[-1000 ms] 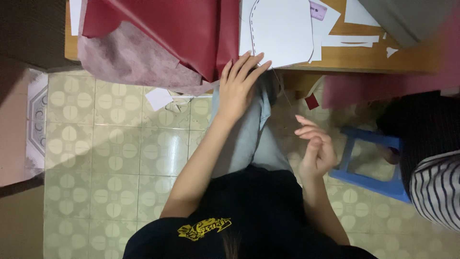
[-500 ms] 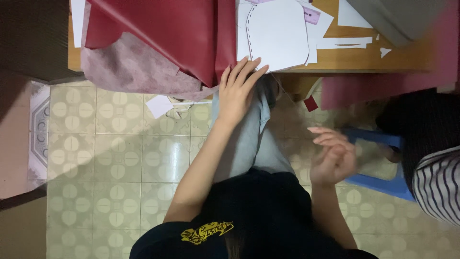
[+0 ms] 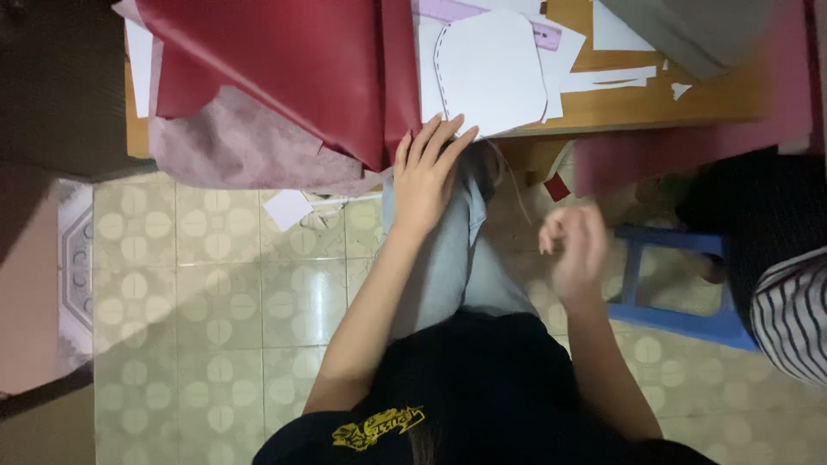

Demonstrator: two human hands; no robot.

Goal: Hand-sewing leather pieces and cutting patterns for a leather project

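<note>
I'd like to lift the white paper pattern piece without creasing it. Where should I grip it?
Probably the near edge of the white paper pattern piece, which overhangs the table edge beside the left hand. Pinch from below there; the rest lies flat.

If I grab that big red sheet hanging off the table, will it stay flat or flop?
The red sheet would probably flop: it already folds and droops over the table edge. Its shiny face looks slippery, so it might slide off.
</note>
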